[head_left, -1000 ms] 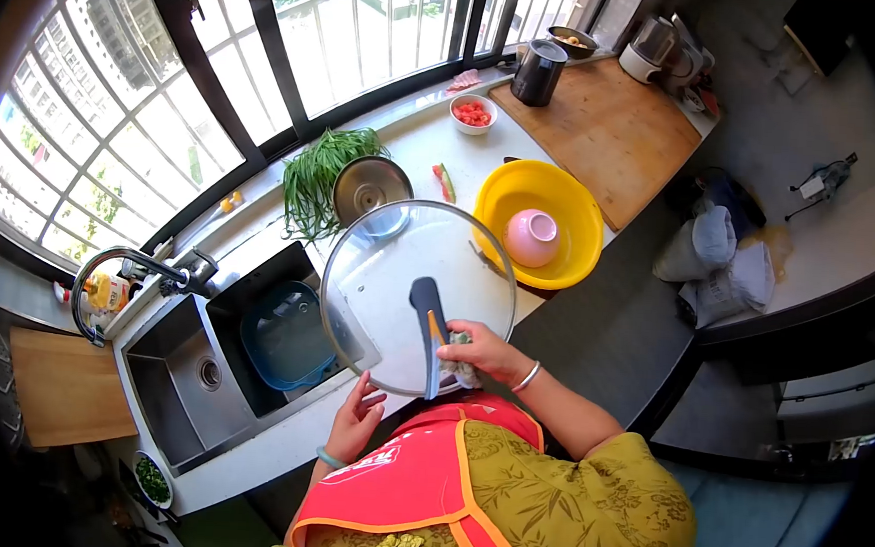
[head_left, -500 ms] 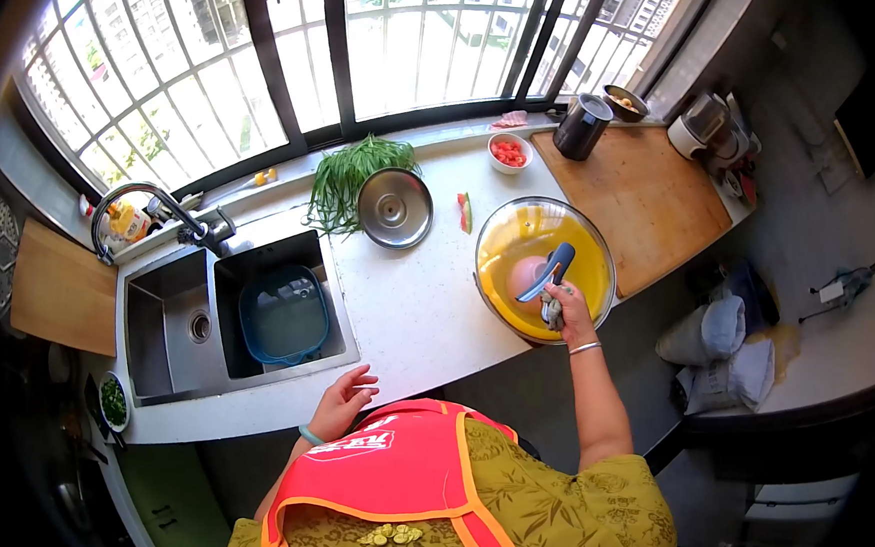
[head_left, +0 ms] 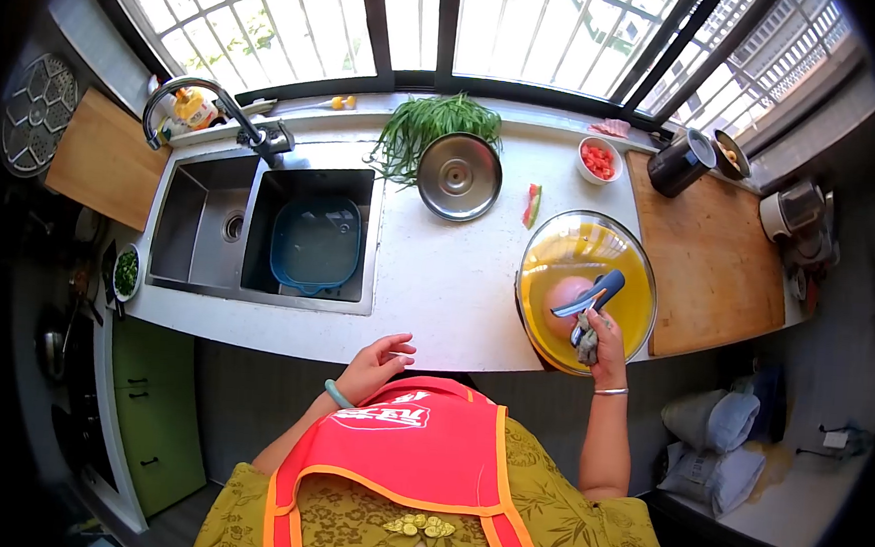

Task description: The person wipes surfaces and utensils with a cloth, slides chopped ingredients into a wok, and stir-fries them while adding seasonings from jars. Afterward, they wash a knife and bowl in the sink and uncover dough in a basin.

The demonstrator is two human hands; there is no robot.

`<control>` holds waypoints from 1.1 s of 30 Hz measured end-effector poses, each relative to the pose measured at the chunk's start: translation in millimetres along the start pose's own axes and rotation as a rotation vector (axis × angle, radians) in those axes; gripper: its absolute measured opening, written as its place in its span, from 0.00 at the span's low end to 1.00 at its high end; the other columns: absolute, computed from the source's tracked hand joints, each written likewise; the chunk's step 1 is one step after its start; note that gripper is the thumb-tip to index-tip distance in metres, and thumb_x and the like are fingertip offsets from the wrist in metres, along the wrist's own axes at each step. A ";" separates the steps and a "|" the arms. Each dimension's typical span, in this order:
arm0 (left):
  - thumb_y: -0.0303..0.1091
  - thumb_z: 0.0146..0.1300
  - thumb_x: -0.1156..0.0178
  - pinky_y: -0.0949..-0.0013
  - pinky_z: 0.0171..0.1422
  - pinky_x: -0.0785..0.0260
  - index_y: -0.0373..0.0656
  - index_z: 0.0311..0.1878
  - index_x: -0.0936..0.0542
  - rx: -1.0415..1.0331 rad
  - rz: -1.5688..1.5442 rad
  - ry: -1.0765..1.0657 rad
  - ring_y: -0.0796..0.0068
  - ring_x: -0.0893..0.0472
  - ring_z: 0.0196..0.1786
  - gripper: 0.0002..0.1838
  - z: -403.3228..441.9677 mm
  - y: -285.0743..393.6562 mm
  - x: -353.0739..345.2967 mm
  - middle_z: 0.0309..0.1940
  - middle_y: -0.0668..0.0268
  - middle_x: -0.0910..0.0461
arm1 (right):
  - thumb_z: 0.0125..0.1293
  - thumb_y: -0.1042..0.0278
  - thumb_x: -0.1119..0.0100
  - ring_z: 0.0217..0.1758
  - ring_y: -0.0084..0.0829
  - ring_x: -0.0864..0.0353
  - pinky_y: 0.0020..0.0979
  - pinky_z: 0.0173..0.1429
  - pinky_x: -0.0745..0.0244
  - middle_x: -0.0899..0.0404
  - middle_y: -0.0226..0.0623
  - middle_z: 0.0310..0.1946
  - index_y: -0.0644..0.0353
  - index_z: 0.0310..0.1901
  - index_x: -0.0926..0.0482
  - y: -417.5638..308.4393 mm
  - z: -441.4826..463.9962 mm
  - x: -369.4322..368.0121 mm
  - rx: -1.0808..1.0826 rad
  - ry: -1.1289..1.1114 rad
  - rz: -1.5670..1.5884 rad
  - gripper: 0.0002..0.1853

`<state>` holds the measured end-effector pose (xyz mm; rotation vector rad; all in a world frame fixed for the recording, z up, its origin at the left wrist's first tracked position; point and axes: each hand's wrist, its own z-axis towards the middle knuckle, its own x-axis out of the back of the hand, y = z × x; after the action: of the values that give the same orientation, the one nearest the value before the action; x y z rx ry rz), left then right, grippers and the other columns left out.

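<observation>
My right hand (head_left: 608, 352) is closed on a crumpled grey thing (head_left: 587, 347) that looks like a cloth. Against its fingers is a dark blue and silver tool (head_left: 596, 295); its kind is unclear. Both are over a wide round vessel with a clear, shiny rim (head_left: 523, 299) and a yellow inside; whether glass covers it I cannot tell. A pink round shape (head_left: 564, 293) shows through below the tool. My left hand (head_left: 380, 363) holds nothing, its fingers loosely bent and apart, near the counter's front edge.
Left on the counter (head_left: 436, 304) is a double sink (head_left: 202, 194) holding a blue basin (head_left: 316, 241). Behind lie green stalks (head_left: 416, 127), a steel lid (head_left: 459, 177), a melon slice (head_left: 532, 206) and a bowl of red cubes (head_left: 599, 161). A wooden board (head_left: 709, 260) lies right.
The view has turned, so the counter now appears straighter and its things sit further right. My right hand keeps its hold over the yellow vessel. My left hand remains near the counter edge.
</observation>
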<state>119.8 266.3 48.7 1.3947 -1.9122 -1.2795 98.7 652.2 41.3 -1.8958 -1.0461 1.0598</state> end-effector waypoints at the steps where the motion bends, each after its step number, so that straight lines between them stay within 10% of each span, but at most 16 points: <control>1: 0.28 0.64 0.50 0.70 0.56 0.31 0.37 0.61 0.37 -0.006 0.016 0.000 0.68 0.26 0.53 0.22 3.3 -2.8 -2.1 0.51 0.56 0.28 | 0.62 0.66 0.44 0.31 0.20 0.24 0.20 0.34 0.28 0.23 0.30 0.31 0.64 0.43 0.26 -2.8 0.3 0.7 0.014 0.002 -0.009 0.12; 33: 0.29 0.64 0.51 0.69 0.56 0.31 0.37 0.61 0.36 0.000 0.059 -0.029 0.68 0.26 0.53 0.21 8.4 -4.4 -9.2 0.51 0.56 0.28 | 0.59 0.67 0.42 0.31 0.18 0.25 0.20 0.35 0.30 0.24 0.29 0.31 0.62 0.42 0.27 -2.7 -20.0 31.8 0.003 0.134 -0.160 0.12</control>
<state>119.0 277.8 42.4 1.3161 -1.9577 -1.2783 126.4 677.8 41.8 -1.8206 -1.0974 0.8324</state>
